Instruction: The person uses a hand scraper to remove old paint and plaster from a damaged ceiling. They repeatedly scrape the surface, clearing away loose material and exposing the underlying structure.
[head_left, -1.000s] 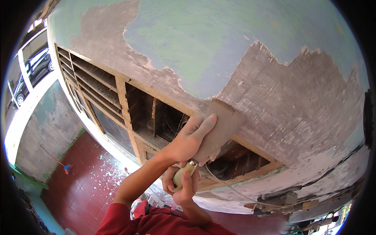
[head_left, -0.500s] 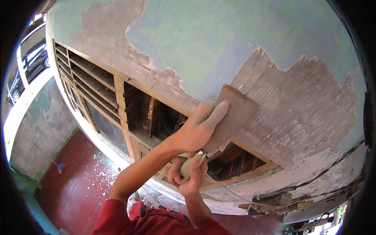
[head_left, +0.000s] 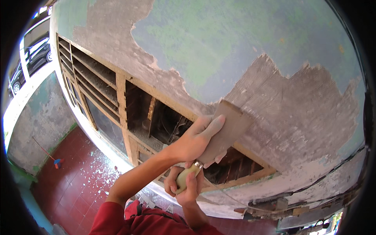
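Note:
A broad scraper with a wide grey, dusty blade lies slantwise against the wall, just above the wooden frame. My right hand is wrapped round its pale yellow-green handle. Higher up, my left hand grips the blade, its dusty thumb on the near face and some fingers behind it. The blade's far edge is at the lower border of the blue-green paint. Around that paint the wall is bare, brownish grey and streaked.
Below the scraped area, a wooden vent frame holds slats and dark, dusty openings. Pale flakes litter the red tiled floor. A blue-and-red-headed broom is by a low wall. A thin cable hangs at lower right.
Both hands and the scraper have moved down along the wall, toward the wooden frame. The grip is the same. The view has shifted slightly.

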Available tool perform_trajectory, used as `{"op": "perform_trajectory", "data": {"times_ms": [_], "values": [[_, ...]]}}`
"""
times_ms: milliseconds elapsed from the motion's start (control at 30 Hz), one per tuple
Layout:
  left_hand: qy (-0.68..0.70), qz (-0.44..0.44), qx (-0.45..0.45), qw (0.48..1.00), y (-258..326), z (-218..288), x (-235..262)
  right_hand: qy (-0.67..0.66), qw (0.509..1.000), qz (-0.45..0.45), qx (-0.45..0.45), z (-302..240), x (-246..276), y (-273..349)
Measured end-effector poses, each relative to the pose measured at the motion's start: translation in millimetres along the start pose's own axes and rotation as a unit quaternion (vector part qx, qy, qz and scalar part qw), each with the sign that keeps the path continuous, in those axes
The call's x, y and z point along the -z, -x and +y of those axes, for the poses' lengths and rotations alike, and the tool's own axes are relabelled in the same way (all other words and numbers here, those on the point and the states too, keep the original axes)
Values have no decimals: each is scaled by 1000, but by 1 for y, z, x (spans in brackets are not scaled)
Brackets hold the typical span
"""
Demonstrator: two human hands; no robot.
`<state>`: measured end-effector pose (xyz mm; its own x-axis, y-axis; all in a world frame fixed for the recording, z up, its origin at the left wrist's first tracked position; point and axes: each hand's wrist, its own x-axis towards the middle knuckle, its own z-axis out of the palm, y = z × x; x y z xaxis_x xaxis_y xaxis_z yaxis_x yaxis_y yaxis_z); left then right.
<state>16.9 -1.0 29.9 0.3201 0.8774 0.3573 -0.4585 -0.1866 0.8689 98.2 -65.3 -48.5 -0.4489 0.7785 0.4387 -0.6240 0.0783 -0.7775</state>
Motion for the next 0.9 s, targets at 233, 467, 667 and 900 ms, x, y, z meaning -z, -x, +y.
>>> {"op": "perform_trajectory", "data": {"times_ms": [233, 467, 667, 900], "values": [[7, -16, -5, 1000, -2, 8, 4, -27, 1000, -2, 3, 4, -3, -4], [20, 14, 7, 1000, 1, 3, 3, -25, 1000, -6, 6, 9, -5, -3], [27, 13, -10, 1000, 0, -3, 3, -54, 998, 7, 20, 12, -3, 1], [8, 6, 3, 1000, -2, 1, 7, -70, 997, 6, 22, 15, -1, -3]]}}
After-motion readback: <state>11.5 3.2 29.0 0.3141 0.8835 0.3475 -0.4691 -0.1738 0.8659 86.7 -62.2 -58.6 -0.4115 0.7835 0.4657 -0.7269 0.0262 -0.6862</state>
